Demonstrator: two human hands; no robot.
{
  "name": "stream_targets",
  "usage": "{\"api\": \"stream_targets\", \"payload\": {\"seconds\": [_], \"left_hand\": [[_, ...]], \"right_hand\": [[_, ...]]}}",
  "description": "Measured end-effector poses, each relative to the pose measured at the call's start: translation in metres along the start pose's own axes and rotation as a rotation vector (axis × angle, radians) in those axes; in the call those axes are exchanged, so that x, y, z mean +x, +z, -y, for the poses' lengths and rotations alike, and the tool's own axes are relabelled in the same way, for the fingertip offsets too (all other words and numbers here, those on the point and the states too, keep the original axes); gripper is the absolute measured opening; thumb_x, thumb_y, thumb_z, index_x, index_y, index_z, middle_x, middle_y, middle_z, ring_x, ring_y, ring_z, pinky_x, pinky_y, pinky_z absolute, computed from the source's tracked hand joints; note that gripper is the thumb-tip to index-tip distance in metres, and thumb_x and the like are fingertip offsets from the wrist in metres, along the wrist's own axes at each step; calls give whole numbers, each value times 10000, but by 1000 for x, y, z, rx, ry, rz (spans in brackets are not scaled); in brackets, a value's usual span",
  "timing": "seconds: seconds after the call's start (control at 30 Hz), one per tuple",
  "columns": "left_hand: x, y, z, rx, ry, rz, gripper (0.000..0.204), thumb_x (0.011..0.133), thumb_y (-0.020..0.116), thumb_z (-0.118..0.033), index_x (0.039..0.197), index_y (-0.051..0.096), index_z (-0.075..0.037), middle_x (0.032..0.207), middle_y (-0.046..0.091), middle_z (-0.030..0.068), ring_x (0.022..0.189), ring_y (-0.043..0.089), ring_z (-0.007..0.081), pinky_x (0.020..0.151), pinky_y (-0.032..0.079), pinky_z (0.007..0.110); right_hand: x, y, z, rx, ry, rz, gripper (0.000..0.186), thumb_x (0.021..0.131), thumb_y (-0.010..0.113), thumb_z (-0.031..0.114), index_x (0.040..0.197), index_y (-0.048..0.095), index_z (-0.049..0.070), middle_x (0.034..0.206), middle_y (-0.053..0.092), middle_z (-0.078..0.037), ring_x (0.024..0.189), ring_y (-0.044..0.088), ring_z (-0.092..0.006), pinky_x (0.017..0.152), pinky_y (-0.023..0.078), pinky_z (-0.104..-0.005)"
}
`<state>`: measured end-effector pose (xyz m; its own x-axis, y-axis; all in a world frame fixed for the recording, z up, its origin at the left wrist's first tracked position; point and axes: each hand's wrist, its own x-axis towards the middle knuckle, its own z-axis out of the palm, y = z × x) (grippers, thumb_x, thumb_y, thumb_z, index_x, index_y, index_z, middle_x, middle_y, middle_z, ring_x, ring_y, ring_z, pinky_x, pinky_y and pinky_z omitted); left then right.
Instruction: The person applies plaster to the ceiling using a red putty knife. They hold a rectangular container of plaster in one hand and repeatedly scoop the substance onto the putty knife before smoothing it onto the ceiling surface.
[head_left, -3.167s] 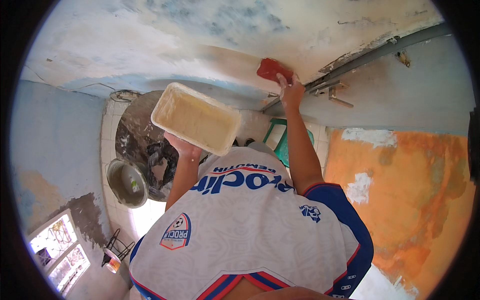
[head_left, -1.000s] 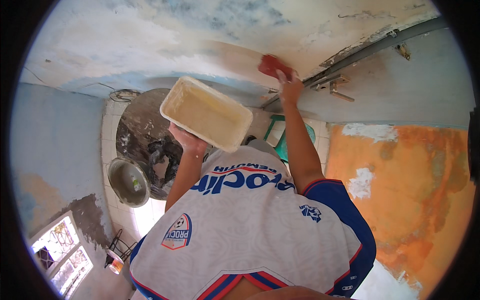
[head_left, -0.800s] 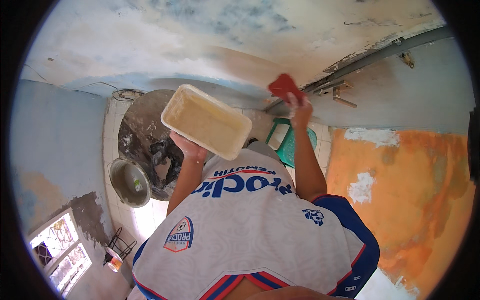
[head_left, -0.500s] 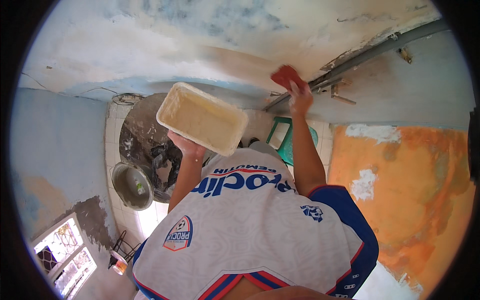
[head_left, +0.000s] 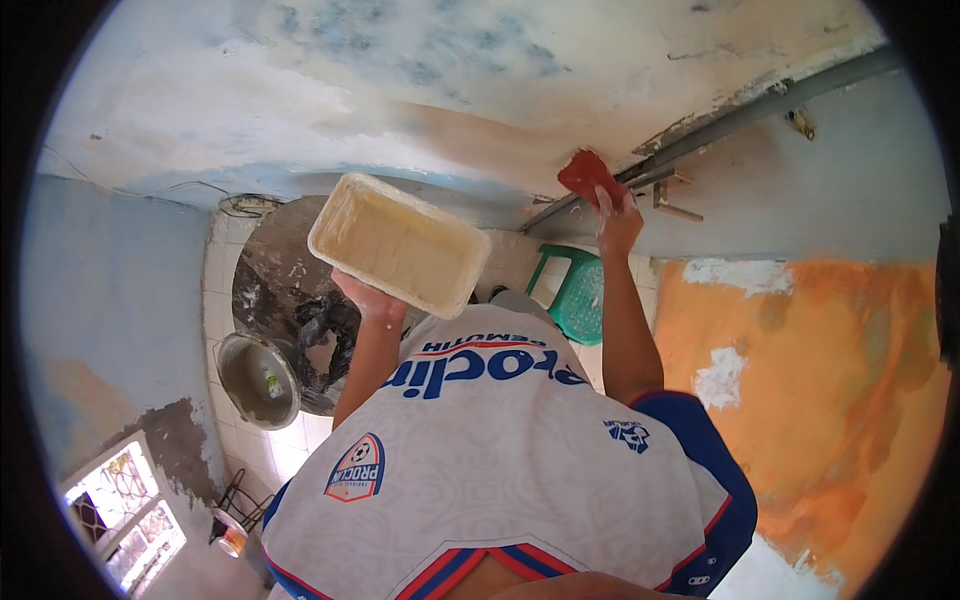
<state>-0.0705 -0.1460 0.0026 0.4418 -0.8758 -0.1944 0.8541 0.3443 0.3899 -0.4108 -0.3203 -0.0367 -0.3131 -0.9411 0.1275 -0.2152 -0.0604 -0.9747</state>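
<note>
My left hand [head_left: 370, 298] grips a cream rectangular plastic tub [head_left: 388, 277] by its near side, out in front of my chest. Pale paste residue smears the tub's inside and rim; the fingers underneath are hidden. To the right, my raised right hand [head_left: 618, 225] is closed around a red flat putty scraper [head_left: 582, 174]. The scraper lies close to the patchy blue and white wall [head_left: 470, 130], beside a long grey pipe [head_left: 700, 130]. Whether its edge touches the wall, I cannot tell. White paste marks both hands.
On the tiled floor stands a green plastic stool [head_left: 580, 300] beyond my right arm. A grey basin [head_left: 258, 380] sits at the left, beside a dark round sheet [head_left: 270, 260] with crumpled black plastic [head_left: 330, 325]. A small bracket [head_left: 675, 195] juts from the wall. An orange wall [head_left: 830, 390] rises at the right.
My right hand with the scraper has come down slightly and to the right, its arm more bent. The tub has shifted slightly left and toward me. The whole view has moved a little.
</note>
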Motion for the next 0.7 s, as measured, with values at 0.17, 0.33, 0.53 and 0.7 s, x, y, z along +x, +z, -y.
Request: {"api": "stream_targets", "payload": {"seconds": [0.17, 0.33, 0.53, 0.7], "left_hand": [[-4, -3, 1, 23, -35, -70, 607, 1018, 335, -471, 1445, 513, -77, 1392, 590, 120, 1269, 595, 328, 1057, 506, 478], [2, -3, 2, -13, -7, 20, 619, 1014, 332, -480, 1449, 509, -78, 1397, 588, 115, 1276, 588, 331, 1066, 497, 473], [-6, 3, 4, -21, 31, -36, 625, 1015, 329, -492, 1459, 502, -87, 1409, 580, 111, 1295, 575, 328, 1081, 486, 473], [-5, -3, 1, 21, 28, -108, 636, 1011, 329, -508, 1462, 501, -94, 1421, 571, 111, 1304, 568, 329, 1085, 483, 471]], "right_hand": [[-20, 46, 58, -321, -103, 207, 388, 913, 790, 298, 1097, 709, -34, 892, 752, -146, 816, 710, -176, 714, 561, -356], [16, 27, 44, -323, -221, 17, 381, 911, 780, 319, 1097, 729, -9, 876, 749, -168, 773, 724, -242, 674, 555, -366], [-26, 22, 37, -42, -2, 194, 325, 916, 797, 269, 1029, 710, -22, 890, 744, -147, 781, 689, -155, 649, 551, -343], [2, 53, 63, -543, -185, 129, 245, 920, 788, 173, 1046, 712, -23, 959, 750, -80, 771, 675, -152, 684, 561, -290]]}}
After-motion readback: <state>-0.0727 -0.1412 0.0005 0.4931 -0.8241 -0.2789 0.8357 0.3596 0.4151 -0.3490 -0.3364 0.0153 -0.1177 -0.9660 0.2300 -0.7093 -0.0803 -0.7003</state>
